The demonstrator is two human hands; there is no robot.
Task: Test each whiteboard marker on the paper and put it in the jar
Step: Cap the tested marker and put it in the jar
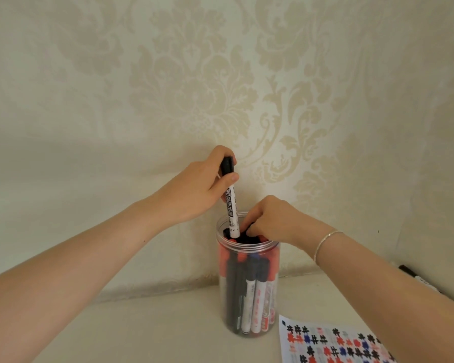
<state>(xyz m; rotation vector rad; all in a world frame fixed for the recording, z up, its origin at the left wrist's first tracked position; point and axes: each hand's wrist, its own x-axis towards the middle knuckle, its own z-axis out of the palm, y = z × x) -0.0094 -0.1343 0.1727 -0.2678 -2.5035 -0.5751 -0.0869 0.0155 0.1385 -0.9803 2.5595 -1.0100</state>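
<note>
A clear plastic jar (248, 297) stands on the table, packed with several red, black and blue capped markers. My left hand (207, 184) grips a white marker with a black cap (232, 205) by its cap end, held upright with its lower end inside the jar's mouth. My right hand (270, 221) reaches over the rim from the right, its curled fingertips on the dark caps at the top of the jar. The test paper (333, 341), covered with rows of black, red and blue marks, lies at the lower right.
One more black-capped marker (417, 280) lies on the table at the far right, partly behind my right forearm. A patterned wallpaper wall rises directly behind the jar. The cream tabletop (155, 323) stretches left of the jar.
</note>
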